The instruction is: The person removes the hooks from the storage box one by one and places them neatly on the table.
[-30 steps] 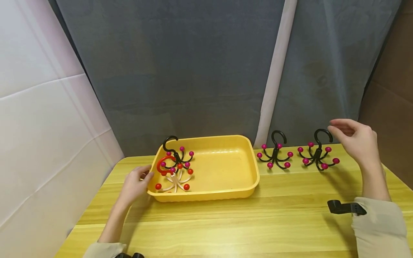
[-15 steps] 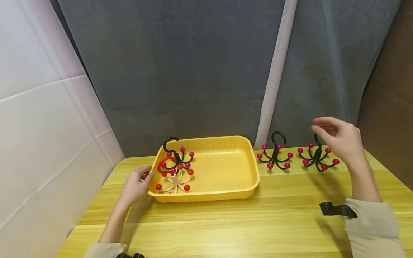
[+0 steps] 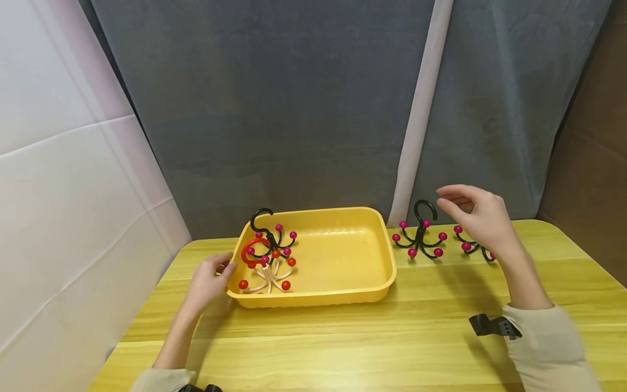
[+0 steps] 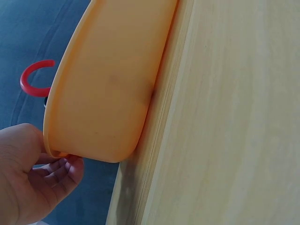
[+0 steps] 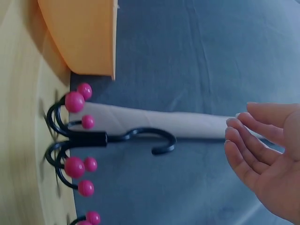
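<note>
My left hand (image 3: 208, 280) pinches the left rim of a yellow plastic tray (image 3: 338, 298); the left wrist view shows fingers and thumb at its corner lip. Inside the tray, at its left end, a black rotating hook hanger (image 3: 269, 238) with pink ball tips lies behind a white one (image 3: 268, 276) with a red hook and red balls. Right of the tray stands another black hook hanger (image 3: 419, 238), hook upward. My right hand (image 3: 482, 220) hovers just right of that hook, fingers loosely curved, holding nothing. Behind its wrist, a further black hook hanger (image 3: 471, 246) is partly hidden.
The tray and hangers rest on a yellow wood-grain table (image 3: 313, 348). A grey cloth (image 3: 274, 109) hangs behind the table, with a pale strip (image 3: 423, 109) running down it. A white panel (image 3: 73, 190) borders the left side.
My right hand has moved left, from beside the rightmost hook hanger toward the hanger nearer the tray. My left hand has stayed on the tray rim.
</note>
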`<state>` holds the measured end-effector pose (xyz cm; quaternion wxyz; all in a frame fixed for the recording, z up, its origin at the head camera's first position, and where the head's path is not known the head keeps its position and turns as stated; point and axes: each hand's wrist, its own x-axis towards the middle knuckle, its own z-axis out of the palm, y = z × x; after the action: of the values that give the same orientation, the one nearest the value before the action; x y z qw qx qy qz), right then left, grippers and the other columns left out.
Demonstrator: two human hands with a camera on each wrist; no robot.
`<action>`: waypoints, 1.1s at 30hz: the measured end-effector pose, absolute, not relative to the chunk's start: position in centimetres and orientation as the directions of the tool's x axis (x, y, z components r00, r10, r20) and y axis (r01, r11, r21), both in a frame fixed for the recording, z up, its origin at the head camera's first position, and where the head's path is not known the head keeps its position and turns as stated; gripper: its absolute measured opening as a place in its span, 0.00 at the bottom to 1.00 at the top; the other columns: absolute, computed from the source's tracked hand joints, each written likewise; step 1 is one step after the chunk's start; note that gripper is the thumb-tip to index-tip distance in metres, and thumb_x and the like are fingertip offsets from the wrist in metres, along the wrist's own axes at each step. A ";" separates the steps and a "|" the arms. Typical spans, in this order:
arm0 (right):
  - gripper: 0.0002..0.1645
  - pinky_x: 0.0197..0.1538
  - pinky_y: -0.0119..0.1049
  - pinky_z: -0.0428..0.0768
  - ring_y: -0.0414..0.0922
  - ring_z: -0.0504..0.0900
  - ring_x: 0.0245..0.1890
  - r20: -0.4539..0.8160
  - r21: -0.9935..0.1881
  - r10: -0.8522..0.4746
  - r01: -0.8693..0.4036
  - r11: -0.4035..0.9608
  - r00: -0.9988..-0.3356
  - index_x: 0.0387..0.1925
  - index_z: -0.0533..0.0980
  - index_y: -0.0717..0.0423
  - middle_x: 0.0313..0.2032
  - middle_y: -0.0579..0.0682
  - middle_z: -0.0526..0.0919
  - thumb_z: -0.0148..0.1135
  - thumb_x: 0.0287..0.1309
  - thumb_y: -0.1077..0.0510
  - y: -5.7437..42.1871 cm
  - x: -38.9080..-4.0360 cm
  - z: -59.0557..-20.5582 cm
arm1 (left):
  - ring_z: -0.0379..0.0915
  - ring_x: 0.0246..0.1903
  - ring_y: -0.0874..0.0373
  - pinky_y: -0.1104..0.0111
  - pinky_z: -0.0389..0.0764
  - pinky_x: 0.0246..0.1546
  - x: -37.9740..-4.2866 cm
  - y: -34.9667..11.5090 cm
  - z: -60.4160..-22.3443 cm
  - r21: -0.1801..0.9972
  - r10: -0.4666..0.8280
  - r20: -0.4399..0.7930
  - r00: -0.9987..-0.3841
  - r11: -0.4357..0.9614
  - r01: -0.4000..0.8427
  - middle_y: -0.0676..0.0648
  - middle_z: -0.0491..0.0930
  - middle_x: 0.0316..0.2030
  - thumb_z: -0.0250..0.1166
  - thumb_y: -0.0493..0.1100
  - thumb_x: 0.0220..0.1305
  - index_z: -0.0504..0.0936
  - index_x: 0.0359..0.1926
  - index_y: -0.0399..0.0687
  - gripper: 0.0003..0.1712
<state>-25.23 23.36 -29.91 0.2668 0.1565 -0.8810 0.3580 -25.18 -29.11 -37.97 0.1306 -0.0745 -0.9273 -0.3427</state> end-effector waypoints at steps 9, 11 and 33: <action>0.13 0.37 0.20 0.75 0.48 0.82 0.35 0.570 -0.542 -0.171 -0.525 0.656 -0.803 0.50 0.83 0.61 0.42 0.55 0.87 0.65 0.67 0.60 19.8 -25.7 -30.6 | 0.78 0.41 0.41 0.70 0.80 0.35 -25.3 -29.0 -38.0 0.621 0.046 0.286 -0.957 0.752 0.222 0.30 0.80 0.44 0.61 0.33 0.70 0.76 0.58 0.21 0.21; 0.13 0.37 0.21 0.76 0.48 0.82 0.35 0.561 -0.547 -0.192 -0.535 0.644 -0.805 0.50 0.83 0.61 0.42 0.55 0.86 0.66 0.66 0.61 19.1 -25.9 -30.8 | 0.78 0.41 0.41 0.71 0.79 0.35 -25.3 -29.0 -38.0 0.623 0.046 0.283 -0.958 0.750 0.220 0.30 0.80 0.44 0.61 0.33 0.70 0.76 0.59 0.21 0.21; 0.12 0.41 0.39 0.82 0.45 0.83 0.37 0.522 -0.556 -0.410 -0.663 0.502 -0.748 0.48 0.83 0.62 0.40 0.50 0.87 0.65 0.65 0.62 10.6 -26.8 -32.1 | 0.77 0.41 0.41 0.73 0.78 0.33 -25.5 -28.6 -37.9 0.644 0.041 0.268 -0.962 0.735 0.211 0.30 0.79 0.45 0.61 0.33 0.70 0.75 0.59 0.21 0.21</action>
<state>-26.80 10.62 -32.13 0.1636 0.3151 -0.8509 0.3871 -25.54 -28.65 -37.86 0.1189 -0.0682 -0.9238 -0.3574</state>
